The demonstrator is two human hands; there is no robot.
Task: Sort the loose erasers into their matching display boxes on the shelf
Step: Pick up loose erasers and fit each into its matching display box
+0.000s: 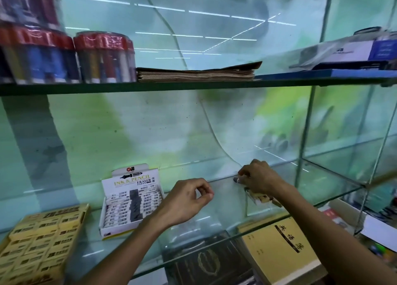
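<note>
Sorting looks well along: the white eraser box point(131, 201) and yellow box point(40, 239) sit nearly full, left hand point(187, 201) curled empty, right hand point(257, 179) pinching a grey-tipped eraser point(236, 179) (few loose erasers point(261, 197) beneath it).

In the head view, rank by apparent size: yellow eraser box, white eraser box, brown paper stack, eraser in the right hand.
1. Brown paper stack and yellow eraser box: alike, and the box is cropped and nearer.
3. White eraser box.
4. Eraser in the right hand.
</note>
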